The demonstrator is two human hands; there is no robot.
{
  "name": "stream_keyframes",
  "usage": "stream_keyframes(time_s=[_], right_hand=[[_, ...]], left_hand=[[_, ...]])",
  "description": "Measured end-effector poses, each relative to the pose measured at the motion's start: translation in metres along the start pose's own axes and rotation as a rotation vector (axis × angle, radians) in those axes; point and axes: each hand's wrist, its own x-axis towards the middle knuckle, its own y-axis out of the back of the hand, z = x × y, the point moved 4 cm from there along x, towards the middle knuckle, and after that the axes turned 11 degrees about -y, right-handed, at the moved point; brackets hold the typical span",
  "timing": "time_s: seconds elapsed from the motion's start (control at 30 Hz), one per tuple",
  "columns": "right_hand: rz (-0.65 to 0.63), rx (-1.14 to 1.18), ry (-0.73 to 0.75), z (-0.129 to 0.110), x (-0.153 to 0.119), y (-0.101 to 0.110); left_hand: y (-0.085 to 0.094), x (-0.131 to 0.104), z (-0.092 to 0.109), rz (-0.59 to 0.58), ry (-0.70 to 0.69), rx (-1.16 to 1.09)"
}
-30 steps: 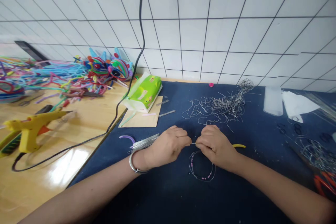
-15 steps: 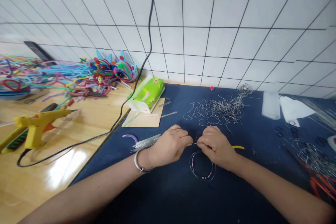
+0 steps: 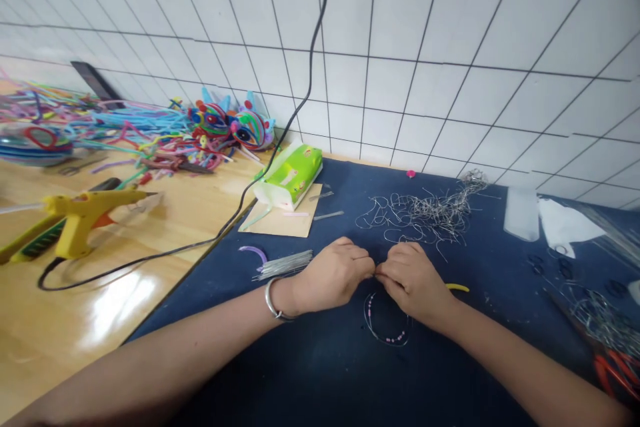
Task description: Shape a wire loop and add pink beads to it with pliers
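My left hand [image 3: 342, 275] is closed in a pinch, and its fingertips almost meet those of my right hand [image 3: 407, 278], which is pinched too. Both hold a thin wire at the gap between them; little of it shows. Just below the fingers is a round wire loop [image 3: 369, 330] strung with several small pink beads [image 3: 389, 340], partly hidden by my right hand. Beside my left wrist lies a bundle of straight silver wires [image 3: 286, 265], with a curved purple strip [image 3: 258, 254] next to it. A yellow curved piece [image 3: 457, 287] shows past my right wrist.
Tangled wire [image 3: 433, 213] lies beyond my hands on the dark blue mat [image 3: 320, 373]. A green tissue pack [image 3: 295, 173] sits on brown card [image 3: 299, 221]. At left are a yellow glue gun [image 3: 83, 217], its black cable [image 3: 235, 220] and pipe cleaners [image 3: 133, 120]; red-handled scissors [image 3: 613, 370] are at right.
My fingertips have come closer together, and the short wire between them is now barely visible. The view has turned a little to the left.
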Motion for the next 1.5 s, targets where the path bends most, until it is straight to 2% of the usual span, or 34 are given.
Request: stream_keyframes(time_s=[0.2, 0.33, 0.43, 0.53, 0.63, 0.73, 0.83, 1.0, 1.17, 1.33, 1.5], right_hand=[[0.024, 0.035, -0.017, -0.004, -0.002, -0.001], [0.021, 0.056, -0.015, -0.005, -0.004, 0.001], [0.029, 0.067, -0.03, -0.002, -0.006, 0.004], [0.047, 0.103, -0.067, 0.003, -0.007, 0.009], [0.052, 0.167, -0.118, 0.008, -0.006, 0.014], [0.037, 0.228, -0.154, 0.012, -0.004, 0.016], [0.024, 0.263, -0.179, 0.014, -0.004, 0.015], [0.013, 0.284, -0.177, 0.015, -0.003, 0.014], [-0.003, 0.267, -0.139, 0.008, -0.002, 0.013], [0.009, 0.239, -0.097, 0.0, -0.003, 0.01], [0.027, 0.225, -0.072, -0.004, -0.004, 0.013]], left_hand=[[0.0, -0.001, 0.0, -0.018, -0.067, 0.05], [0.001, -0.004, -0.004, -0.053, -0.095, 0.014], [0.003, -0.007, -0.008, -0.037, -0.083, -0.068], [0.007, -0.01, -0.015, 0.068, -0.005, -0.272], [0.012, -0.014, -0.026, 0.238, 0.142, -0.472], [0.015, -0.017, -0.035, 0.366, 0.247, -0.525], [0.015, -0.018, -0.037, 0.406, 0.259, -0.498], [0.015, -0.016, -0.028, 0.365, 0.217, -0.457], [0.015, -0.011, -0.013, 0.268, 0.167, -0.372], [0.005, -0.004, 0.001, 0.152, 0.126, -0.26], [0.0, -0.006, 0.007, 0.127, 0.104, -0.171]])
